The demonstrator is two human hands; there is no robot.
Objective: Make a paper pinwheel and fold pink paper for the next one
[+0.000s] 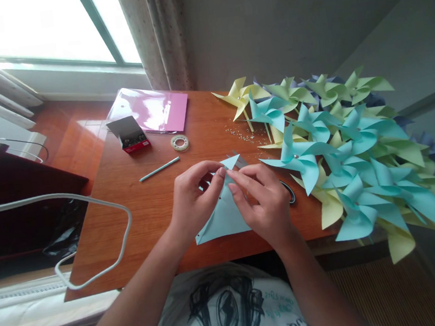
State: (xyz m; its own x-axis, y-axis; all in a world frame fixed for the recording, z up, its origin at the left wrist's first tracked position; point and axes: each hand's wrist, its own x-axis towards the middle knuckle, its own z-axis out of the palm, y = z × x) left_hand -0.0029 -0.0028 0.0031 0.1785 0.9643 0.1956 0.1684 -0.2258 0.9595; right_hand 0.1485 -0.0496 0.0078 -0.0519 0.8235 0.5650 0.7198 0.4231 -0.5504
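A light blue paper sheet (223,217), folded into a triangle shape, lies on the wooden table (137,213) right in front of me. My left hand (195,199) pinches its upper part from the left. My right hand (262,200) grips the same upper part from the right, fingertips meeting the left hand's near the paper's top corner (230,161). A dark round object (289,191) peeks out just right of my right hand.
A big heap of blue, yellow, green and purple paper pinwheels (349,159) covers the table's right side. A blue straw (159,169), tape roll (179,142), small open box (129,134), pink folder (150,110) and scattered small pins (241,133) lie farther back. A white cable (93,233) loops at the left.
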